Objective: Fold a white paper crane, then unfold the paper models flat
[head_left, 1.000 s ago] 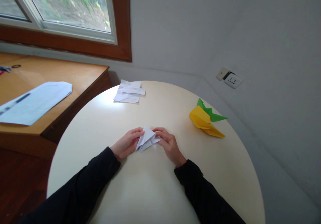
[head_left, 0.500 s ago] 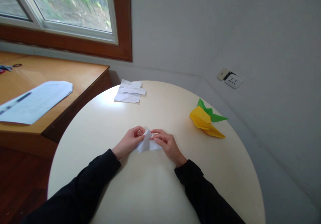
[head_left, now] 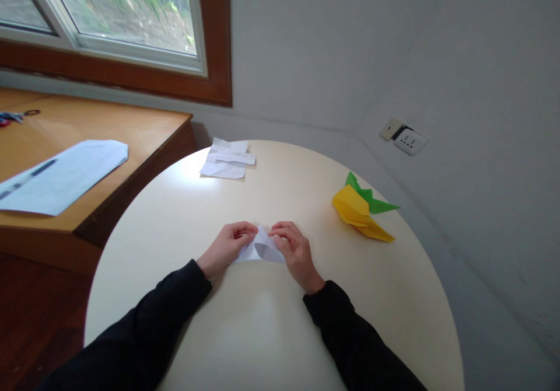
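One folded white paper (head_left: 261, 250) lay on the round cream worktop (head_left: 262, 332), near its middle and close in front of the person, between two hands in black sleeves. The left hand (head_left: 228, 246) had its fingers (head_left: 245, 229) curled in, the tips pressed together on the paper's left edge, pinching it. The right hand (head_left: 294, 247) held its fingers (head_left: 280, 232) bent and close together, the tips resting on the paper's upper right part; the thumb was hidden, so whether it gripped from below could not be told. Farther back on the worktop lay one small heap of white paper scraps (head_left: 227, 160), well apart from the hands. To the right sat two folded coloured pieces, one yellow (head_left: 356, 213) and one green (head_left: 371, 201), touching each other. On the wooden desk (head_left: 109, 125) to the left lay one large printed sheet (head_left: 61, 175).
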`<state>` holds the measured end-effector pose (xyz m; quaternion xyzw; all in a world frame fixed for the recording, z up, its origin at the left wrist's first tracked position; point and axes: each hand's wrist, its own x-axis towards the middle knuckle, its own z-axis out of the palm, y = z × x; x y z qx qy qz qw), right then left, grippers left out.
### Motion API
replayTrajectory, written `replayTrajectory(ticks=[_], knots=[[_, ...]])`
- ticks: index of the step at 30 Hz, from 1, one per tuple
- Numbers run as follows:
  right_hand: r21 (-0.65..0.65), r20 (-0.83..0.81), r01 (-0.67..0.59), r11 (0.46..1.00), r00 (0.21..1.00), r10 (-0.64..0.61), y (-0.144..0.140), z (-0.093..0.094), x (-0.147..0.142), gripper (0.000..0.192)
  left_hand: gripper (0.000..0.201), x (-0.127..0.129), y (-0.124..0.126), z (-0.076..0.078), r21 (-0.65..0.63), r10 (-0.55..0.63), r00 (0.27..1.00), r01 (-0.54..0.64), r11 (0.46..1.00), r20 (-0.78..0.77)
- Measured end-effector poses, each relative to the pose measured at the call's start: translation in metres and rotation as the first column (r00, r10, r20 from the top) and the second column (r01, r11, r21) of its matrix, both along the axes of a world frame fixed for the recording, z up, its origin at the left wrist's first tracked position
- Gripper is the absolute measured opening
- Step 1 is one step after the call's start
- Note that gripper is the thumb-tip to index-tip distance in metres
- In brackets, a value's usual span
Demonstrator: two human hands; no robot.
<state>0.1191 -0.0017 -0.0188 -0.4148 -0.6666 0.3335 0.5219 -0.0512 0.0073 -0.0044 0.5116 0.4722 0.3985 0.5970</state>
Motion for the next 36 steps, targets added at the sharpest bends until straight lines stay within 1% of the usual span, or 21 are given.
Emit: replayTrajectory(ticks=[2,5,9,11,15,17,19,21,27,32,36], knots=[[0.054,0.043,-0.018,0.998,0.999,0.016,-0.002,0.002,-0.001,0.014,0.018,0.000,0.000,-0.001,-0.020,0.012,1.000,-0.012,1.000,0.020],[0.105,0.111,-0.079,0.991,0.991,0.068,-0.004,0.002,-0.003,0.014,0.021,0.001,0.000,-0.001,-0.021,0.026,0.999,-0.025,0.999,0.030],[0.091,0.160,-0.122,0.988,0.981,0.106,-0.007,-0.001,-0.004,0.019,0.028,0.001,0.001,-0.002,-0.002,0.021,0.999,-0.021,1.000,0.027],[0.075,0.160,-0.133,0.988,0.980,0.120,-0.009,-0.001,-0.003,0.026,0.030,0.001,0.001,-0.001,0.018,0.009,1.000,-0.009,1.000,0.008],[0.042,0.217,-0.200,0.979,0.958,0.187,-0.015,0.003,-0.003,0.050,0.032,0.000,0.000,0.002,0.059,0.006,0.998,-0.001,0.998,-0.070],[0.050,0.255,-0.213,0.976,0.947,0.194,-0.016,0.004,-0.003,0.056,0.033,0.000,0.000,0.002,0.077,0.003,0.996,0.004,0.997,-0.090],[0.075,0.267,-0.209,0.975,0.946,0.182,-0.017,0.004,-0.004,0.054,0.035,-0.001,-0.001,0.002,0.085,-0.009,0.996,0.017,0.996,-0.088],[0.083,0.243,-0.201,0.976,0.954,0.176,-0.016,0.001,-0.005,0.047,0.037,-0.001,-0.001,0.001,0.073,-0.020,0.997,0.025,0.997,-0.076],[0.027,0.133,-0.163,0.986,0.978,0.158,-0.014,-0.006,-0.002,0.036,0.037,-0.004,0.001,-0.001,0.032,-0.050,0.999,0.050,0.998,-0.003],[0.004,0.060,-0.141,0.990,0.988,0.140,-0.012,-0.003,0.000,0.021,0.034,-0.011,0.004,0.001,0.022,-0.122,0.992,0.122,0.992,-0.008],[0.020,0.091,-0.121,0.992,0.989,0.119,-0.009,0.000,0.002,0.011,0.041,-0.014,0.005,0.005,0.003,-0.202,0.979,0.202,0.979,-0.027]])
